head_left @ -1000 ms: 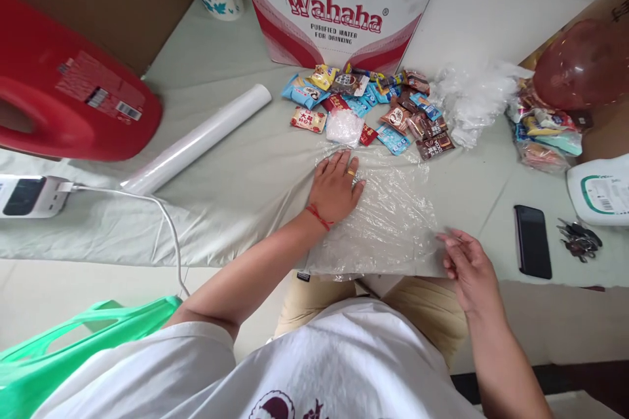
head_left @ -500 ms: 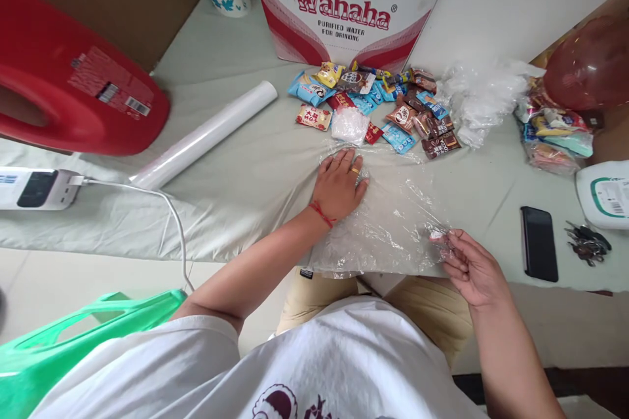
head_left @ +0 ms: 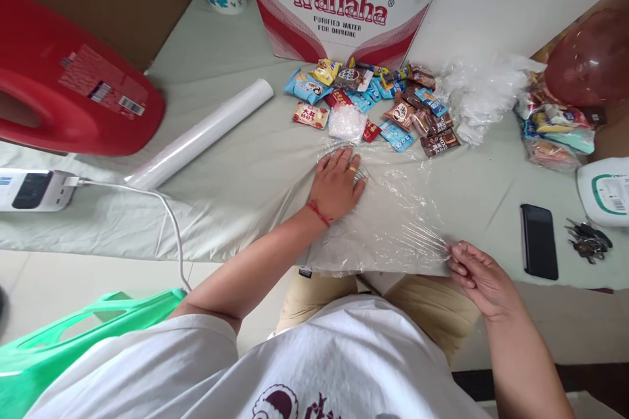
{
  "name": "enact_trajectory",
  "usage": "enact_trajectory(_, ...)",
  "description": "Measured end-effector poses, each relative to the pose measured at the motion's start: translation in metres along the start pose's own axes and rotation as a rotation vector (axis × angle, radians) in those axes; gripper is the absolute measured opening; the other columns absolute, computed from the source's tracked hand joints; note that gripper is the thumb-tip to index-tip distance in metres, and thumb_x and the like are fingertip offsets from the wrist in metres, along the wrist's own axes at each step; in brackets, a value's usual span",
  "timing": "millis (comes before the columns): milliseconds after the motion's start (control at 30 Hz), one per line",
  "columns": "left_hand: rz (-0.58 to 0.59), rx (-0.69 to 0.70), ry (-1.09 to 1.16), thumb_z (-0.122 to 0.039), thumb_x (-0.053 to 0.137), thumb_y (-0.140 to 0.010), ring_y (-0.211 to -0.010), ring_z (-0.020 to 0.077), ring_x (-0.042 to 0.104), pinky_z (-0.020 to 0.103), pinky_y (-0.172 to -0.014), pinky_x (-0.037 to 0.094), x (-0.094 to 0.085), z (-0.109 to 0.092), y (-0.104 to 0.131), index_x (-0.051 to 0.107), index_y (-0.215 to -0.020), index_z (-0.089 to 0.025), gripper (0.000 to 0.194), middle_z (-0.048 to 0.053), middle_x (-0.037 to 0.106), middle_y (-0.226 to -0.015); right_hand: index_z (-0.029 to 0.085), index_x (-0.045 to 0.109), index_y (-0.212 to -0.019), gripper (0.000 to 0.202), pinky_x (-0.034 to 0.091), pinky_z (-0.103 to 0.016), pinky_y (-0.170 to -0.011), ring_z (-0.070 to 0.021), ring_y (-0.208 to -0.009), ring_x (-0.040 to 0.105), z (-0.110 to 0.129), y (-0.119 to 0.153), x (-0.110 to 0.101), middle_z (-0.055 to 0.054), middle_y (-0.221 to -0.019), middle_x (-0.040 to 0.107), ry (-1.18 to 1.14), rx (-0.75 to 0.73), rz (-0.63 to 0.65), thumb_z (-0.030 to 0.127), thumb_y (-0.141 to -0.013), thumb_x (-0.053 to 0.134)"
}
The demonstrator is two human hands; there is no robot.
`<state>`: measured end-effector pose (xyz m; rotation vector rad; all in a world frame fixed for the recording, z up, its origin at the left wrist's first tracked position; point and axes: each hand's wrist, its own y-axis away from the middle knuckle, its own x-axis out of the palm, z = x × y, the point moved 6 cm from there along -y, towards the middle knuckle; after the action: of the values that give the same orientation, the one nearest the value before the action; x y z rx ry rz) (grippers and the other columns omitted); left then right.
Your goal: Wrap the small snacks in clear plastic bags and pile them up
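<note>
Film (head_left: 388, 222): clear, thin plastic lying on the table (head_left: 236, 163) at its near edge, just in front of the wrapped snacks (head_left: 400, 112).
Handling: looks very light, limp and probably slippery; likely to crease or cling, and perhaps to stretch or tear if tugged hard.
Hold: its margins seem the best place, pinched between thumb and fingertips, with a flat palm to anchor the rest.
Left hand (head_left: 335, 184): palm down on the left part of the film, fingers slightly spread and pointing away from the body; forearm slanting in over the near edge.
Right hand (head_left: 479, 277): thumb and fingertips pinching the right side, creases fanning out from the grip; remaining fingers curled, forearm rising from the lower right.
</note>
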<state>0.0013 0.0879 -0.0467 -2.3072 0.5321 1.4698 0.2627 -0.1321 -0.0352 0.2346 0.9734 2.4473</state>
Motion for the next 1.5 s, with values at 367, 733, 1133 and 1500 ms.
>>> enact_trajectory(367, 0.012, 0.007, -0.028, -0.043, 0.044, -0.105, -0.158, 0.0331, 0.036, 0.051, -0.129, 0.024, -0.001, -0.001, 0.000, 0.053, -0.153, -0.013, 0.057, 0.017, 0.041, -0.169, 0.022, 0.075, -0.111, 0.062, 0.025, -0.012, -0.037, 0.0004, -0.046, 0.025, -0.003, -0.004, 0.039, 0.006, -0.067, 0.057, -0.094, 0.108, 0.144, 0.030, -0.056, 0.102)
enact_trajectory(733, -0.026, 0.028, -0.072, -0.044, 0.043, -0.106, -0.157, 0.0326, 0.039, 0.051, -0.128, 0.027, 0.001, 0.000, 0.001, 0.054, -0.153, -0.013, 0.057, 0.016, 0.045, -0.168, 0.017, 0.065, -0.074, 0.048, 0.029, -0.009, -0.033, 0.0009, -0.045, 0.034, -0.012, 0.000, 0.012, 0.007, -0.065, 0.052, -0.233, 0.102, -0.014, 0.032, -0.052, 0.106)
enact_trajectory(1133, -0.018, 0.018, -0.073, -0.043, 0.044, -0.105, -0.157, 0.0327, 0.039, 0.052, -0.128, 0.027, 0.001, -0.001, 0.001, 0.054, -0.152, -0.015, 0.055, 0.016, 0.045, -0.167, 0.018, 0.064, -0.077, 0.042, 0.030, -0.003, -0.032, 0.0040, -0.042, 0.032, -0.009, -0.010, 0.028, 0.002, -0.076, 0.068, -0.456, 0.044, 0.026, 0.009, -0.052, 0.097)
enact_trajectory(1500, -0.009, 0.013, -0.060, -0.042, 0.045, -0.105, -0.156, 0.0325, 0.040, 0.052, -0.128, 0.028, -0.002, -0.002, 0.000, 0.055, -0.151, -0.015, 0.054, 0.016, 0.046, -0.166, 0.019, 0.077, -0.088, 0.041, 0.030, -0.007, -0.033, 0.0020, -0.044, 0.031, -0.014, -0.013, 0.025, 0.008, -0.061, 0.047, -0.329, 0.028, 0.006, 0.028, -0.057, 0.102)
